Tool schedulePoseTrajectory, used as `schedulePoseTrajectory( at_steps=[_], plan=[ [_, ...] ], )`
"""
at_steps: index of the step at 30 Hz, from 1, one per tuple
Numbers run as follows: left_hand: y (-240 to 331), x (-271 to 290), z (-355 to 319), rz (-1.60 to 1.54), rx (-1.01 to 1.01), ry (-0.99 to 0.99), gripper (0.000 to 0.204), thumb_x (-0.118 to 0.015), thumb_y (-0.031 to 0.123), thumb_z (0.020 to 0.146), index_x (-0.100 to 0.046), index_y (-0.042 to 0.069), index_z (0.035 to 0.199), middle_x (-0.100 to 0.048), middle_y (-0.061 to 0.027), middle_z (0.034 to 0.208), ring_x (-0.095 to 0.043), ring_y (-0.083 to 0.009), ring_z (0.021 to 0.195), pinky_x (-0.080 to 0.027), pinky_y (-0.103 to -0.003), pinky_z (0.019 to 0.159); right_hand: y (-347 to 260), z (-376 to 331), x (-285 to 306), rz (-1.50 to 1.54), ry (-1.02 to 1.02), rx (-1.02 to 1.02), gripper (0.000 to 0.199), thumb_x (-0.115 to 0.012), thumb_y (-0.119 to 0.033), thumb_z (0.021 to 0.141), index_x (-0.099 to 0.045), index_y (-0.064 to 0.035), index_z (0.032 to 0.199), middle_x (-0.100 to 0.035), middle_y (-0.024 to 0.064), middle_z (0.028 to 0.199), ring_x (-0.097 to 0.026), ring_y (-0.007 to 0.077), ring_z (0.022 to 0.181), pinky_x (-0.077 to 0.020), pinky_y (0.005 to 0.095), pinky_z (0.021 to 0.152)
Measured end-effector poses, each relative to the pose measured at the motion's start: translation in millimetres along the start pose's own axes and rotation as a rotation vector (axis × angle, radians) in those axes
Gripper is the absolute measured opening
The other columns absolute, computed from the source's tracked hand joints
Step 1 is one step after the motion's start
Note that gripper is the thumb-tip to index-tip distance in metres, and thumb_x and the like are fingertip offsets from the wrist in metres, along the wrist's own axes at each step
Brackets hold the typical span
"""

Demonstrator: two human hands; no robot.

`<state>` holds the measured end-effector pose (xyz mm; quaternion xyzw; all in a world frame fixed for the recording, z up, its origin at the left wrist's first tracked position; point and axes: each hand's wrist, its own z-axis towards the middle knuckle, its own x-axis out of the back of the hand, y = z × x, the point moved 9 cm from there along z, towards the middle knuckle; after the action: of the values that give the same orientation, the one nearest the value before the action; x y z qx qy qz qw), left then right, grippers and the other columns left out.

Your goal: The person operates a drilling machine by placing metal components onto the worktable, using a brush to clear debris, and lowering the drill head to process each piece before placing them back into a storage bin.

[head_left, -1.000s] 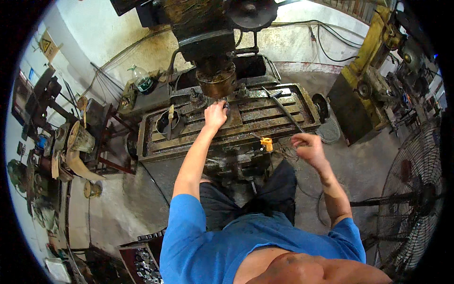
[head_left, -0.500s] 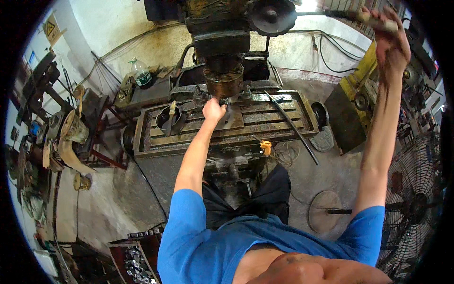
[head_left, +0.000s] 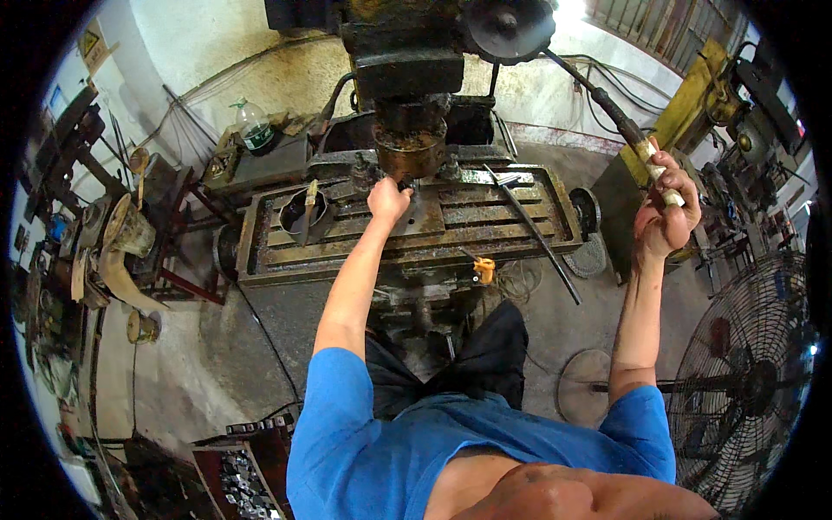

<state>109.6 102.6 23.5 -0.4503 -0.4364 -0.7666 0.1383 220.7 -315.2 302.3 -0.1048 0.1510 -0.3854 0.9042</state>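
From here, the step looks like working the long dark lever at upper right; right grip curls round its pale, worn end. Moving it calls for a steady left grip, bunched mid-frame below the grimy spindle; whether it's pinching anything, I can't tell.

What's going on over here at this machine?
A person is at a machine with a slotted table. The right hand grips the pale end of a long lever. The left hand is just below the round spindle; what its fingers touch is hard to make out. A long bar lies across the table's right side, jutting past the front edge.
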Motion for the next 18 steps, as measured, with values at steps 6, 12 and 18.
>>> schedulePoseTrajectory(
  at_steps=[6, 12, 18],
  plan=[
    [-6.9, 55.6, -32.0, -0.046, -0.236, 0.182, 0.034, -0.068, 0.031, 0.070, -0.060, 0.006, 0.091, -0.061, -0.0153, 0.073, -0.059, -0.0323, 0.074, -0.047, -0.042, 0.061, -1.6, 2.2, -1.9, -0.020, -0.010, 0.001, 0.028, -0.041, -0.007, 0.056, -0.055, 0.0069, 0.077, -0.057, 0.0198, 0.083, -0.053, 0.0353, 0.094, -0.0258, 0.0601, 0.097],
    [-59.6, 184.6, -99.4, 0.300, -0.116, 0.486, 0.042, -0.056, 0.037, 0.079, -0.051, 0.013, 0.113, -0.056, -0.0149, 0.085, -0.059, -0.0324, 0.061, -0.046, -0.043, 0.051, -1.6, 0.3, 2.7, 0.006, 0.057, 0.002, 0.030, -0.038, -0.002, 0.055, -0.054, 0.0079, 0.078, -0.057, 0.0239, 0.087, -0.053, 0.0359, 0.094, -0.0272, 0.0584, 0.097],
    [-101.4, 140.8, -83.9, 0.568, -0.152, 0.135, 0.046, -0.056, 0.033, 0.079, -0.048, 0.007, 0.116, -0.060, -0.0179, 0.074, -0.061, -0.0313, 0.064, -0.048, -0.042, 0.053, -0.6, 9.3, -3.8, 0.042, 0.050, 0.004, 0.033, -0.036, -0.002, 0.052, -0.054, 0.0086, 0.077, -0.056, 0.0249, 0.086, -0.054, 0.0352, 0.093, -0.0288, 0.0572, 0.096]
  ],
)
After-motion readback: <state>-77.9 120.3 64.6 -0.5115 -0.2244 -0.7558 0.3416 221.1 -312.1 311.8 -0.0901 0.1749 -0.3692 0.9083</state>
